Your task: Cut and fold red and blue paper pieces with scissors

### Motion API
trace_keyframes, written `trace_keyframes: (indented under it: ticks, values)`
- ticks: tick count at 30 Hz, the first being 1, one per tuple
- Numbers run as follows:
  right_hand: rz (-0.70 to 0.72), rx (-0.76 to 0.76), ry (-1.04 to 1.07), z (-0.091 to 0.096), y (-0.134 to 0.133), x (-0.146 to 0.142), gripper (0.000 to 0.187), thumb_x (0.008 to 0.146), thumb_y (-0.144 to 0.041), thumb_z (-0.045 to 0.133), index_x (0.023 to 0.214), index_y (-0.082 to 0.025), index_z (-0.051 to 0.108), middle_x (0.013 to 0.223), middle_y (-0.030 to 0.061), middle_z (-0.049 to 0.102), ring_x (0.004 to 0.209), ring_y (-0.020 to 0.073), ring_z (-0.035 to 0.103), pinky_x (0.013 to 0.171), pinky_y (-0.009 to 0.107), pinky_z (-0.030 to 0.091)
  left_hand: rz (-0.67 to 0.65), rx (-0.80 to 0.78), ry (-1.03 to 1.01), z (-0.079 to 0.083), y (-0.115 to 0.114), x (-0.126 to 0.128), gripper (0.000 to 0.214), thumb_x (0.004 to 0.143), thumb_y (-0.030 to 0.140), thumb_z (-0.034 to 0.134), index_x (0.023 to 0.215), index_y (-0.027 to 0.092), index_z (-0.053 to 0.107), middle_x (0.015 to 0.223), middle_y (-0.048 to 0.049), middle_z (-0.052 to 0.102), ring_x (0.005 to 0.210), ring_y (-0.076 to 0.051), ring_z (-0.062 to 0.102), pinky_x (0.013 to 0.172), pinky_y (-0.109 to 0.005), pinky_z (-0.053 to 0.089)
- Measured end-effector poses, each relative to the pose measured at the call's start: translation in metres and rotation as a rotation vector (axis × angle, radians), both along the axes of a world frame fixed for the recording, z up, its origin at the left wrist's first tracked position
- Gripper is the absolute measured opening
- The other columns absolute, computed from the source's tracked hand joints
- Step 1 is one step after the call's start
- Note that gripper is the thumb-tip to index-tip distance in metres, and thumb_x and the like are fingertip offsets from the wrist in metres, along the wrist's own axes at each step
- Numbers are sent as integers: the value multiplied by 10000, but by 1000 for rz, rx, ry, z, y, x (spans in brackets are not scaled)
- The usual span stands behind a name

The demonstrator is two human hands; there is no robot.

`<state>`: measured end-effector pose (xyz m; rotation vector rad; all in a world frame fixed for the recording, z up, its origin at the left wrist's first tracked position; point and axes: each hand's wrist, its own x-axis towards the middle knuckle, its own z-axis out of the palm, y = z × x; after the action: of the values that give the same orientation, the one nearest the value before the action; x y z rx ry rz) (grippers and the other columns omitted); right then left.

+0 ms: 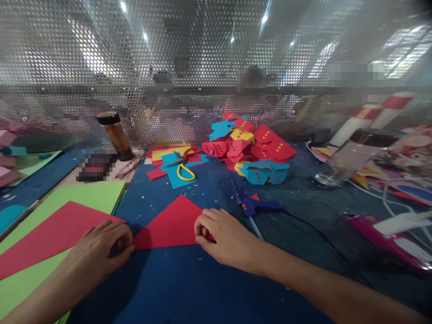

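A red paper triangle (168,225) lies flat on the blue table (189,288) in front of me. My left hand (101,245) rests at its left corner with fingers curled, fingertips pressing the paper. My right hand (222,236) pinches the triangle's right corner, fingers bent over the edge. A larger red sheet (47,236) lies just left of my left hand on top of green paper (84,195).
A blue glue gun (253,204) with its cord lies right of the triangle. Yellow-handled scissors (184,166) sit on paper scraps behind. A pile of red, blue and yellow folded pieces (251,148), a dark-lidded jar (114,135) and a clear jar (351,157) stand before a perforated metal screen (202,67).
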<state>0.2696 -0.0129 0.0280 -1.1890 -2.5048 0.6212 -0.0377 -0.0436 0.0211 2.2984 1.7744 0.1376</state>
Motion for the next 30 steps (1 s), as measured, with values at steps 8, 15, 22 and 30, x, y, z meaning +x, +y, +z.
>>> trace_keyframes:
  ticks: [8, 15, 22, 30]
  values:
    - [-1, -6, 8, 0, 0, 0, 84, 816, -142, 605, 815, -203, 547, 869, -19, 610, 803, 141, 512, 741, 308, 325, 30, -53, -34, 8, 0, 1, 199, 852, 355, 462, 755, 222, 576, 786, -32, 639, 736, -237, 590, 656, -340, 423]
    - [-3, -6, 15, 0, 0, 0, 85, 812, -137, 603, 819, -204, 551, 865, -17, 609, 798, 142, 511, 740, 308, 322, 30, -80, -22, 4, 3, -3, 206, 839, 385, 455, 750, 233, 561, 786, -32, 631, 738, -238, 601, 664, -347, 425]
    - [-5, -3, 20, -1, 0, 0, 85, 811, -146, 604, 812, -207, 545, 869, -22, 607, 796, 142, 512, 737, 309, 321, 44, -73, 0, 7, 0, -2, 218, 849, 386, 423, 757, 231, 546, 784, -25, 610, 715, -224, 591, 630, -328, 413]
    - [-6, -3, 12, 0, 0, 0, 89, 812, -133, 598, 810, -207, 549, 872, -16, 609, 800, 141, 512, 738, 306, 327, 31, -47, 17, 2, 2, -11, 174, 811, 352, 438, 708, 228, 504, 728, -12, 597, 664, -205, 581, 584, -294, 399]
